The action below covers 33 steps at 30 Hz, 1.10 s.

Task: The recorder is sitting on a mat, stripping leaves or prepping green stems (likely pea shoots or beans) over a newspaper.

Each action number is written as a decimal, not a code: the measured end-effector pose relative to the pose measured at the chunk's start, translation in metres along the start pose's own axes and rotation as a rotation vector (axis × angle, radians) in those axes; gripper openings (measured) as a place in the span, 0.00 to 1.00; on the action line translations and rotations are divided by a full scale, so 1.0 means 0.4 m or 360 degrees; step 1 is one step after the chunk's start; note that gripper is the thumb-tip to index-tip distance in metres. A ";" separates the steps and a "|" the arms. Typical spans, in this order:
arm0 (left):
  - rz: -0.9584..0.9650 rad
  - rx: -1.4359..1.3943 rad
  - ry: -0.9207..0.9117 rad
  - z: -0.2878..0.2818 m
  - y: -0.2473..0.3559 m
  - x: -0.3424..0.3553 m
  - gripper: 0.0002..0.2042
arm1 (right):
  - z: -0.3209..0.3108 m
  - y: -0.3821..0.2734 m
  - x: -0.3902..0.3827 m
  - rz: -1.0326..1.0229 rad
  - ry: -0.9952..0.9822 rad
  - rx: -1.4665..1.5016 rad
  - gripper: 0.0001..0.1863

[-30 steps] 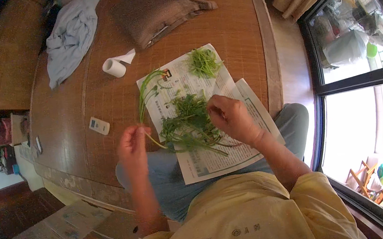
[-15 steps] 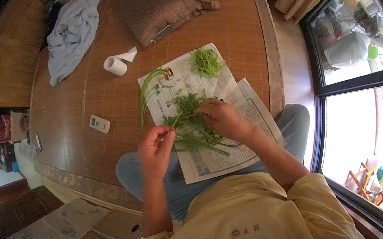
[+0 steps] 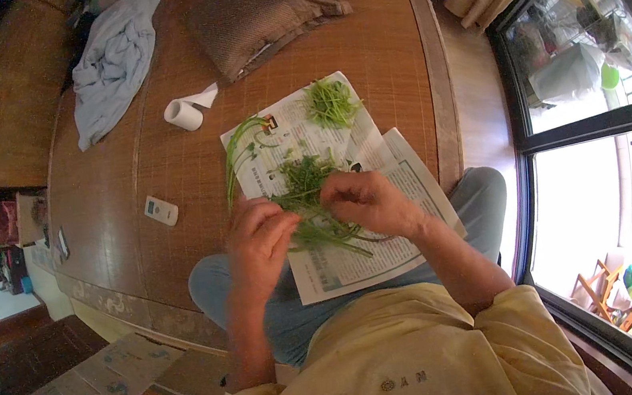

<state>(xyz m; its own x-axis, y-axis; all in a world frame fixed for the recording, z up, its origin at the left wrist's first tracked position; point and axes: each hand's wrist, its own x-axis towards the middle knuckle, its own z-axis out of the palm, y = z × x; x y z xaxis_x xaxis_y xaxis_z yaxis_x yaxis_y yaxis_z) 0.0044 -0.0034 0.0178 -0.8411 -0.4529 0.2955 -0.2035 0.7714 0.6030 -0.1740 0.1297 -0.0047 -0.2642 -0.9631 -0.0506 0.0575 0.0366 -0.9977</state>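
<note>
Over the near part of a newspaper (image 3: 408,209), my left hand (image 3: 256,242) has its fingertips pinched together on a thin leafy herb stem, slightly smeared by motion. My right hand (image 3: 369,202), to its right, is curled closed on the same greens; its fingertips are partly hidden. Beneath and between both hands lies a loose heap of leafy herbs (image 3: 303,175). Cut-looking green stalks (image 3: 338,243) stretch toward me below the hands. At the sheet's far left edge rest long pale green stems (image 3: 233,156). A separate pile of picked greens (image 3: 333,104) sits at the far right.
The newspaper lies on a brown mat (image 3: 190,166) before my crossed legs. Beyond it are a toilet roll (image 3: 183,115), a white remote control (image 3: 161,210), a brown cushion (image 3: 259,19) and a light blue cloth (image 3: 115,64). A window (image 3: 602,133) stands at the right.
My hands have drawn a little closer together; the left fingers have turned inward and moved slightly up, and the right hand has curled more. The piles look the same.
</note>
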 end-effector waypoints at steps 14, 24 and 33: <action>0.0216 0.0592 0.0004 -0.024 0.056 0.036 0.07 | 0.016 0.000 0.003 -0.0111 0.0168 -0.0611 0.06; -0.0194 0.0381 -0.0030 0.033 0.038 -0.002 0.06 | 0.047 0.007 0.002 -0.0400 0.0424 -0.0720 0.06; -0.0457 -0.0070 -0.0163 0.051 0.052 -0.010 0.05 | 0.064 0.030 -0.003 0.0082 0.0246 0.0102 0.03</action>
<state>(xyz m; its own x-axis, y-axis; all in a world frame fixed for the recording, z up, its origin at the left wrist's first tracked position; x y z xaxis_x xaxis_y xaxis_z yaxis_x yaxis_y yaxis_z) -0.0066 0.0237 0.0140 -0.7991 -0.6003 0.0334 -0.4201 0.5972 0.6833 -0.1484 0.1244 -0.0155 -0.4041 -0.9077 -0.1127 0.1346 0.0628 -0.9889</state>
